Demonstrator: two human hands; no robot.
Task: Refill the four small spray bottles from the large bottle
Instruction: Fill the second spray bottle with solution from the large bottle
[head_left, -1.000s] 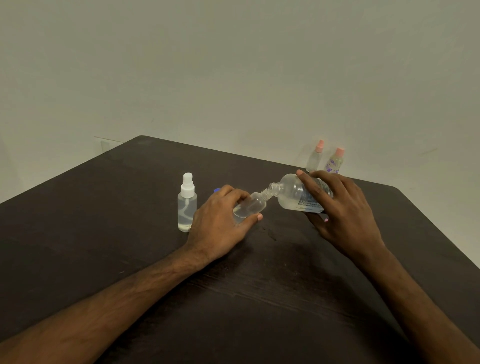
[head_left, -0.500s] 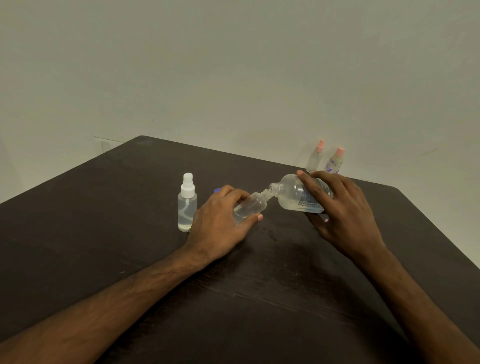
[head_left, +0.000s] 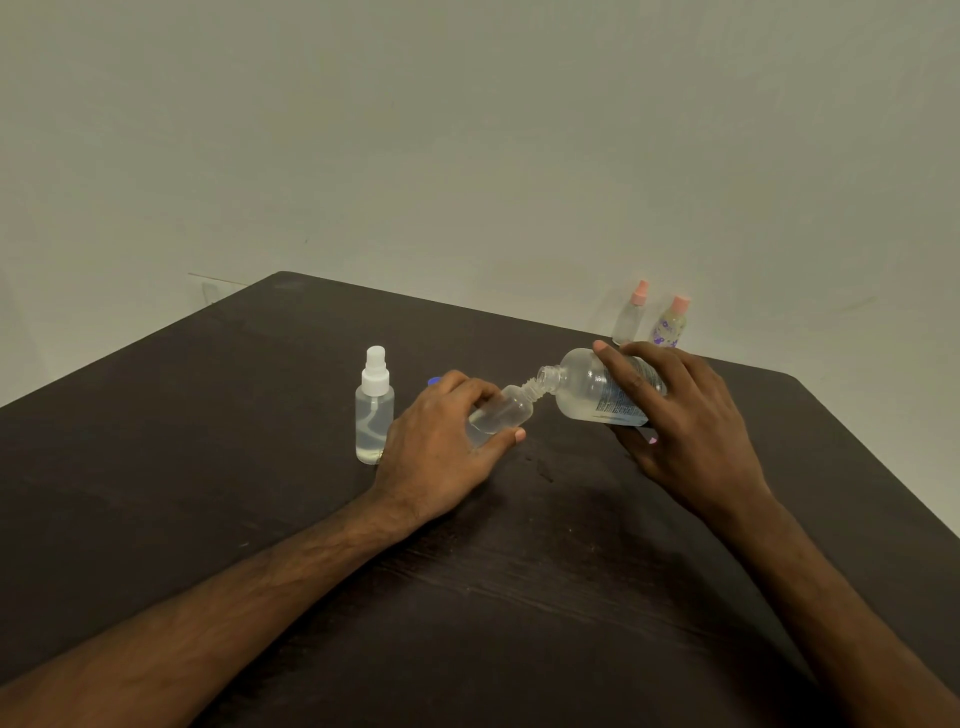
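Pouring: large bottle gripped in right hand, tipped mouth-to-mouth into open small bottle. Clasped and slanted by left hand, between both hands, to catch the stream.

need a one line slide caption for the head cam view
Right hand tips the large bottle into a small bottle held by the left hand.
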